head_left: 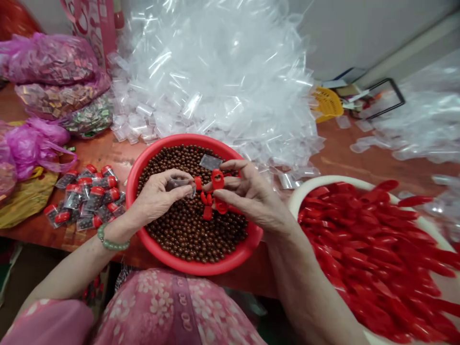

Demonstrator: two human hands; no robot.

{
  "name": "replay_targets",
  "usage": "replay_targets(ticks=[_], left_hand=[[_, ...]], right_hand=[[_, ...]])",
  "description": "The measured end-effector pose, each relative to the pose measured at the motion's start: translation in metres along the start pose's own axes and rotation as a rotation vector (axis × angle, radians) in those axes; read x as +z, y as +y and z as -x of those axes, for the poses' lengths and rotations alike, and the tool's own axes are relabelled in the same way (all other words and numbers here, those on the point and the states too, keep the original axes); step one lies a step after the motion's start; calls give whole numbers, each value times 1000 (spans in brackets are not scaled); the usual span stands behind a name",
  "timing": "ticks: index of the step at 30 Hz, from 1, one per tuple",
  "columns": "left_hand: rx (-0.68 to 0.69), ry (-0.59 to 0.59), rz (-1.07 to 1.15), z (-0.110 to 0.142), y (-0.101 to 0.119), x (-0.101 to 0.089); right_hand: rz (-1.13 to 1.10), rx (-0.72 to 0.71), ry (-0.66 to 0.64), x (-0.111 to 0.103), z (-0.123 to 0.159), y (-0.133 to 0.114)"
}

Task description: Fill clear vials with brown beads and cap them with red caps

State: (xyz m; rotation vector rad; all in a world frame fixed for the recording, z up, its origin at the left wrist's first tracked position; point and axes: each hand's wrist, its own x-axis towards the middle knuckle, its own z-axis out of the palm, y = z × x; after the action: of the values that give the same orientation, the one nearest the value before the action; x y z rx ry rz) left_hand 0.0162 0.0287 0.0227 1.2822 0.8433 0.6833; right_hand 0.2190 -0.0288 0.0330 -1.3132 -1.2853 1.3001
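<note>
My left hand [154,194] pinches a small clear plastic tube [178,182] between thumb and fingers. My right hand [251,194] is closed on several small red plastic caps [217,179], some sticking out between its fingers. One red cap meets the mouth of the tube; whether it is seated I cannot tell. Both hands are above a red basin [133,196] filled with small round brown balls [190,235]. A clear tube [211,162] lies on the balls just beyond my right fingers.
Several red-capped tubes [95,199] are heaped left of the basin, near bags [53,62] of small pieces. Clear empty tubes [215,72] form a large pile behind. At right stands a white tub [296,196] of red plastic pieces [366,258]; a yellow basket [328,104] sits farther back.
</note>
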Motion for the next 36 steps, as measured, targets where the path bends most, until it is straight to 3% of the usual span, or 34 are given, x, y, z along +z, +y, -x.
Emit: replay_targets(ticks=[4,11,13,16,19,24,30,36], left_hand=[[-7,90,69,4,-8,7],[-44,153,39,8,-13,6],[-66,194,95,6,-15,5],[-84,212,205,4,-16,4],[-87,193,222,3,-16,3],[-108,81,218,6,-16,1],[-48,-52,346,5,-24,0],[-143,-138,566,6,-22,-3]], right_hand=[[-20,23,-83,18,-2,8],[117,-58,-62,39,1,26],[135,-109,-37,41,7,29],[300,-267,99,41,15,29],[486,-420,257,43,19,27],[682,-518,435,47,13,22],[874,-679,341,48,2,22],[820,-644,319,46,-2,25]])
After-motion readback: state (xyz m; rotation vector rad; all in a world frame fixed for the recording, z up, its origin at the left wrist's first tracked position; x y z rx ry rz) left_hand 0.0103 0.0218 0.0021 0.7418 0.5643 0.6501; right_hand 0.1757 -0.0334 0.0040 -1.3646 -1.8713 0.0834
